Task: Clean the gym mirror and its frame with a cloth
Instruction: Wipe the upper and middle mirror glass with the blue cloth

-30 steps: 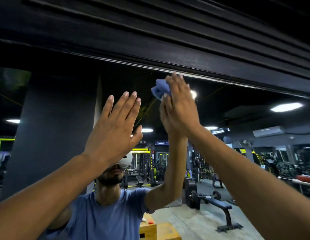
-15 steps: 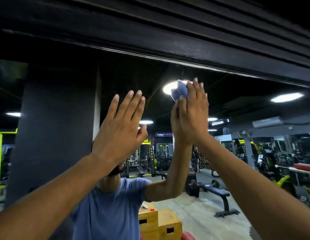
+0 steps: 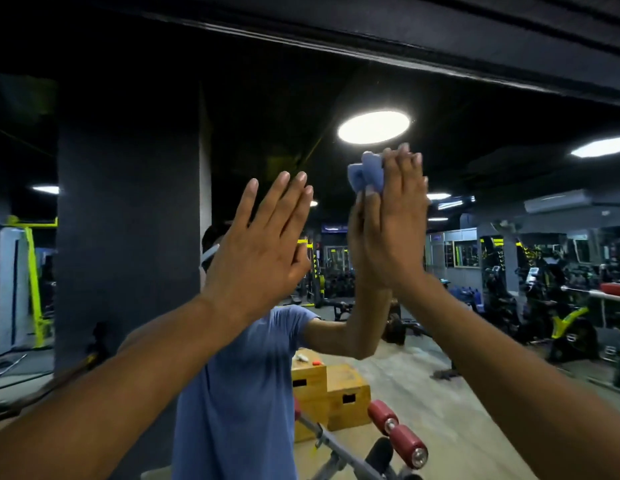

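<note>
Head view: right hand [image 3: 393, 223], cloth [image 3: 365, 173] now lower on mirror [image 3: 267, 109].

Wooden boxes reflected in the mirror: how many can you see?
2. Both stand on the reflected floor low in the mirror: a taller wooden box beside the blue shirt, and a lower wooden box against its right side. Others may be hidden behind the person.

The right hand [image 3: 393, 233] presses a blue cloth [image 3: 365, 174] flat against the mirror [image 3: 267, 116]; the left hand [image 3: 263, 247] rests spread beside it.
</note>
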`<state>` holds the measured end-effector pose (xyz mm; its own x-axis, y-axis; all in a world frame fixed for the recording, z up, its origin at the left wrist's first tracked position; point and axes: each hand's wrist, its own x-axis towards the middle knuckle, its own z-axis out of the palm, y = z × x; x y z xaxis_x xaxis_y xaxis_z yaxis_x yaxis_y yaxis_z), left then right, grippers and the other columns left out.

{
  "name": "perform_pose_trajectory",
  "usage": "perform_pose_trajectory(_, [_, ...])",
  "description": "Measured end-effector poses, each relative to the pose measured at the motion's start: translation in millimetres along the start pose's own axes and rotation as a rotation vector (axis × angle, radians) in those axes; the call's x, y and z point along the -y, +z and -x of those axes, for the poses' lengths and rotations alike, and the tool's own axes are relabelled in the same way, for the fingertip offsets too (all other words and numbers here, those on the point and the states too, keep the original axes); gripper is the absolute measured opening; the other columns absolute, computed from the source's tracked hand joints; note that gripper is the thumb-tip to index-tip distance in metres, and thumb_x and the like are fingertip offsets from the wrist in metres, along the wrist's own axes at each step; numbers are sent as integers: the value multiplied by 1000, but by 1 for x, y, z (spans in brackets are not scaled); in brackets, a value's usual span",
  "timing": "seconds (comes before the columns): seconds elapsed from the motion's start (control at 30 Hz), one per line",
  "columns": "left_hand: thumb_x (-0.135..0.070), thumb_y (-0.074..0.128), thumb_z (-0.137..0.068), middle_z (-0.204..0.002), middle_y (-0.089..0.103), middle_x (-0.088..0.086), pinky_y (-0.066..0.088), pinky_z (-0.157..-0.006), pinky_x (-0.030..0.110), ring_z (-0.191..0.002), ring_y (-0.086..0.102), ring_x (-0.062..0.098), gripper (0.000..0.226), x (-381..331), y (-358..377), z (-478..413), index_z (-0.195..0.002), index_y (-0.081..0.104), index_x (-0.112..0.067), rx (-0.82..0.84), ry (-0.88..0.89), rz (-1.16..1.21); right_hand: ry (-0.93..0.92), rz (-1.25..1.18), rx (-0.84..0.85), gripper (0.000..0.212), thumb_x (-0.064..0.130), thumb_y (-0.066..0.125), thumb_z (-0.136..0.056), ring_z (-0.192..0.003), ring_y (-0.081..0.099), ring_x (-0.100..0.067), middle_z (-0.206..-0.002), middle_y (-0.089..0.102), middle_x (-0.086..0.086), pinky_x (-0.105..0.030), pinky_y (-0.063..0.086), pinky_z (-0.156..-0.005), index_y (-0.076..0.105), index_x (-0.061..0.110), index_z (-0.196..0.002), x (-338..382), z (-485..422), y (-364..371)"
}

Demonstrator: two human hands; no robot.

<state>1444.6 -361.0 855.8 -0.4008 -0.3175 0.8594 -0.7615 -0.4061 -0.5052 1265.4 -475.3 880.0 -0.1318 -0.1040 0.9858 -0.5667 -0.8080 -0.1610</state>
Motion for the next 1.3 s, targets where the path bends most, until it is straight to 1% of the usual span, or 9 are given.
perform_pose_trajectory(0.2, [-46, 19, -109, -178, -7, 16, 5, -132, 58, -165, -5, 32, 76, -10, 3, 9, -169, -2, -6, -6, -59, 36, -383, 42, 204, 62, 36, 31, -111, -163, 5, -26, -176, 8, -7, -54, 11, -131, 17, 12, -167, -26, 103, -11])
perform_pose_trajectory(0.43, [-43, 18, -107, -177, -4, 19, 7, -131, 60, -165, -3, 33, 75, -15, -3, 9, -169, 1, -4, 16, -60, 29, 73, -58, -1, 63, 40, 23, -112, -163, 1, -23, -176, 10, -10, -54, 8, -131, 20, 8, -166, -25, 13, -11])
perform_pose_trajectory(0.67, [-42, 26, -108, -177, 3, 18, 13, -131, 61, -165, 4, 33, 74, -11, -2, 12, -169, 10, -3, -9, -32, 36, -493, 75, 273, 67, 30, 45, -110, -163, 5, -26, -176, 4, -7, -54, 14, -130, 17, 11, -167, -36, 119, -20])
perform_pose_trajectory(0.73, [-40, 27, -107, -177, 5, 19, 15, -130, 62, -165, 6, 34, 74, -12, -2, 13, -168, 12, -2, -18, -37, 31, -399, 75, 230, 64, 34, 37, -110, -163, 7, -25, -176, 7, -7, -54, 13, -130, 19, 11, -166, -57, 102, -25])
perform_pose_trajectory(0.87, [-37, 31, -106, -177, 5, 19, 16, -130, 62, -165, 6, 34, 74, -19, -4, 11, -168, 14, -1, -28, -79, 36, 59, -54, 54, 62, 41, 23, -112, -163, -4, -16, -177, 4, -3, -49, 5, -132, 15, 14, -167, -46, 29, -23])
perform_pose_trajectory(0.93, [-36, 31, -106, -177, 6, 19, 16, -130, 61, -165, 7, 34, 73, -22, -3, 13, -168, 15, -2, -33, -94, 45, 5, -45, 80, 62, 37, 28, -113, -163, -7, -18, -177, -1, -4, -50, 4, -132, 11, 13, -168, -30, 35, -15])
perform_pose_trajectory(1.07, [-34, 35, -108, -177, 6, 19, 20, -130, 60, -164, 9, 34, 71, -26, 1, 27, -168, 14, -2, -16, 18, -9, -401, 26, 269, 68, 29, 45, -109, -163, 3, -26, -177, 2, -6, -54, 14, -130, 15, 12, -167, -45, 111, -21])
perform_pose_trajectory(1.13, [-33, 35, -108, -177, 8, 19, 22, -130, 59, -164, 10, 34, 70, -24, 2, 30, -168, 16, -2, -7, 67, -27, -433, 67, 248, 64, 33, 38, -110, -163, 9, -27, -176, 7, -8, -57, 18, -127, 18, 10, -167, -77, 123, -33])
perform_pose_trajectory(1.3, [-34, 31, -107, -177, 5, 19, 18, -131, 60, -165, 8, 35, 71, -25, -1, 29, -168, 16, -1, 32, 65, -42, 91, -80, 46, 65, 46, 17, -113, -163, 0, -22, -176, 5, -7, -55, 9, -131, 16, 9, -166, -78, 64, -38])
